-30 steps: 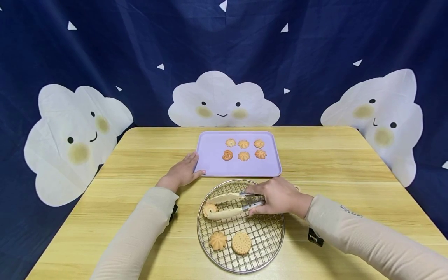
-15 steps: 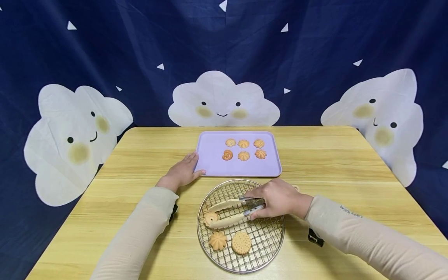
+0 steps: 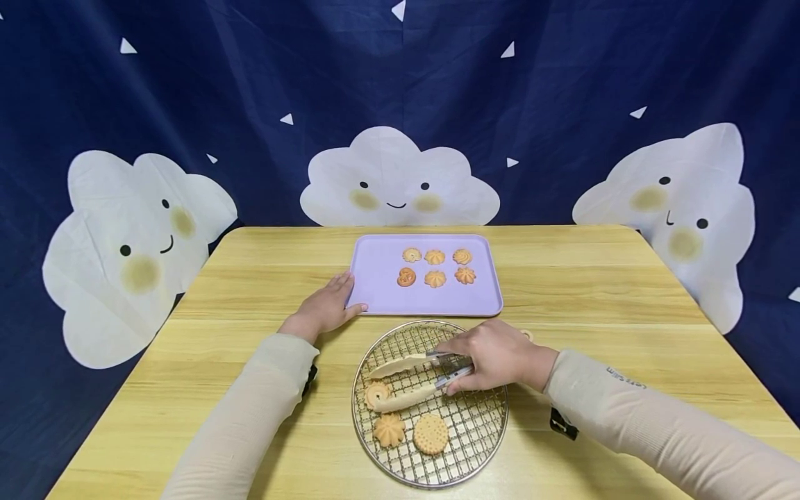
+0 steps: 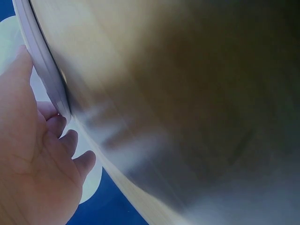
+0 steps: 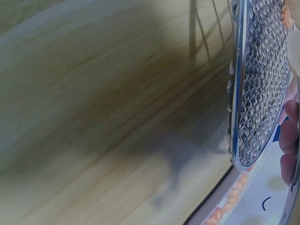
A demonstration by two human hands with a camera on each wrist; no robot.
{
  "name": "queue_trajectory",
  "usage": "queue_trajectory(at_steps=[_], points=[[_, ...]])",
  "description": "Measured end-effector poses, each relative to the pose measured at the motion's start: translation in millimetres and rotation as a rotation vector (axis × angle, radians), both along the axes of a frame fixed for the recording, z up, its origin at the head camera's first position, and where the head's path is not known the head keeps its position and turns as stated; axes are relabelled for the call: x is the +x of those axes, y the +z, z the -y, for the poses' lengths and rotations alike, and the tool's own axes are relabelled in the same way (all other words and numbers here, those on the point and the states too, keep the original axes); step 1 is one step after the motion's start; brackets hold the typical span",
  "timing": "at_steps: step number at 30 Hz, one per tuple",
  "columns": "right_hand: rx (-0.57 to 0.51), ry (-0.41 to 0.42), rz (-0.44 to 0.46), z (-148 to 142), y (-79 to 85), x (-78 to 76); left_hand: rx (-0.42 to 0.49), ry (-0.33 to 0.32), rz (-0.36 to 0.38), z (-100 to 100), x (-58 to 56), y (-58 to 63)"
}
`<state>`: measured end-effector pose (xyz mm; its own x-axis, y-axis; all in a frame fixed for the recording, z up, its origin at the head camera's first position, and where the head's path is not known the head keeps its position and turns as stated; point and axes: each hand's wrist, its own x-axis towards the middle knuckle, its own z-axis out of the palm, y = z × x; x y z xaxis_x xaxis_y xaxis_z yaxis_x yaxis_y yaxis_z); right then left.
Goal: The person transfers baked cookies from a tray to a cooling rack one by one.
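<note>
My right hand (image 3: 503, 354) holds a pair of tongs (image 3: 409, 397) with steel arms and cream tips over a round wire rack (image 3: 465, 458). The tong tips stand apart, and the nearer one overlaps the edge of a ring-shaped cookie (image 3: 376, 395) at the rack's left side. A flower-shaped cookie (image 3: 389, 430) and a round dotted cookie (image 3: 431, 435) lie on the rack nearer to me. Beyond it, my left hand (image 3: 325, 307) rests against the left edge of a purple tray (image 3: 375, 278), its thumb at the near corner. The left wrist view shows these fingers beside the tray's rim.
Several cookies (image 3: 435, 278) lie in two rows on the middle and right of the tray. Wooden tabletop (image 3: 581, 278) surrounds tray and rack. A dark blue cloth (image 3: 400, 76) with white clouds hangs behind the table.
The tongs and the ring-shaped cookie have shifted towards me, bringing this cookie closer to the flower-shaped one. The tong tips have spread a little. My left hand and the tray have stayed put.
</note>
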<state>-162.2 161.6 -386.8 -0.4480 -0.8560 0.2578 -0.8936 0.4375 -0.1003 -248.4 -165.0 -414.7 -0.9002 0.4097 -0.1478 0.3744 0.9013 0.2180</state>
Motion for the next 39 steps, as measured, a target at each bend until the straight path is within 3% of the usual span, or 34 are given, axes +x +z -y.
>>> queue_trajectory(at_steps=[13, 24, 39], points=[[-0.015, -0.054, -0.043, 0.0, 0.2, -1.9, -0.003, 0.006, 0.003, 0.5, 0.2, -0.2], [-0.015, -0.161, -0.089, 0.4, -1.3, -6.3, -0.010, 0.007, 0.008, 0.0, -0.6, -2.0], [0.020, -0.450, 0.105, -3.6, 5.7, -5.9, -0.005, 0.001, 0.007, 0.2, -1.1, -1.8]])
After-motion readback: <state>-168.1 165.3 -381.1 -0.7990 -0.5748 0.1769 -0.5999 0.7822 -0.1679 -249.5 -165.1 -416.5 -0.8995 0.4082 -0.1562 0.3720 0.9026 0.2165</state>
